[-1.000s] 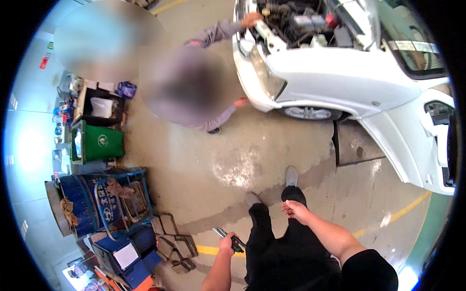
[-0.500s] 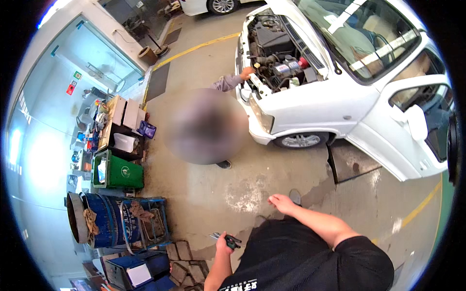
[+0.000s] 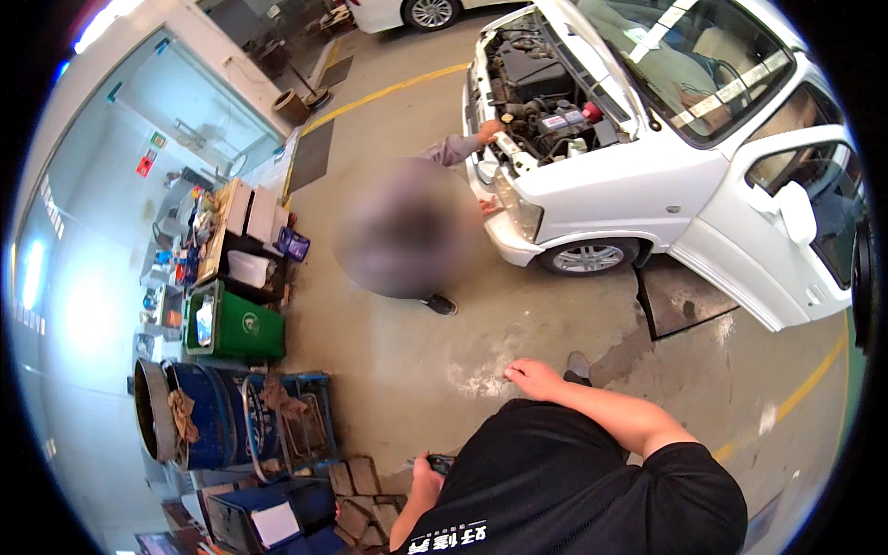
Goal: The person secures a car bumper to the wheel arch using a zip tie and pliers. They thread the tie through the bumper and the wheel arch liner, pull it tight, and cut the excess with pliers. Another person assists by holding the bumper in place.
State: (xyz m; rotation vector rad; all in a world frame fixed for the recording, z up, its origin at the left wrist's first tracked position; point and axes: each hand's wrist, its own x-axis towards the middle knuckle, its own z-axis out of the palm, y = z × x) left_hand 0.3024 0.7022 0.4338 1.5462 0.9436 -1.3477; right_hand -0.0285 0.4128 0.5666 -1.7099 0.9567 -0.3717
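My left hand [image 3: 425, 481] is low in front of me, closed around a dark-handled, pliers-like tool [image 3: 441, 462]. Part of that tool is hidden by my hand and dark shirt. My right hand [image 3: 535, 379] is held out at waist height over the floor, its fingers loosely curled and nothing visible in them. Ahead of me stands a white van [image 3: 638, 194] with its hood up and engine bay [image 3: 546, 92] exposed. Another person [image 3: 407, 227] bends at its front, one hand [image 3: 490, 131] on the front edge of the bay and the other by the headlight [image 3: 518, 211].
The van's front door [image 3: 772, 250] hangs open at the right. At the left are a green bin [image 3: 245, 324], a blue drum [image 3: 217, 416] on a cart [image 3: 314, 416], and a cluttered workbench [image 3: 227, 222]. Paving blocks [image 3: 365, 504] lie near my left hand. A dark-edged floor recess [image 3: 684, 296] is beside the van.
My left hand has drawn lower and nearer my body, so the tool is more hidden. The other person's second hand now shows by the headlight. My view has shifted slightly.
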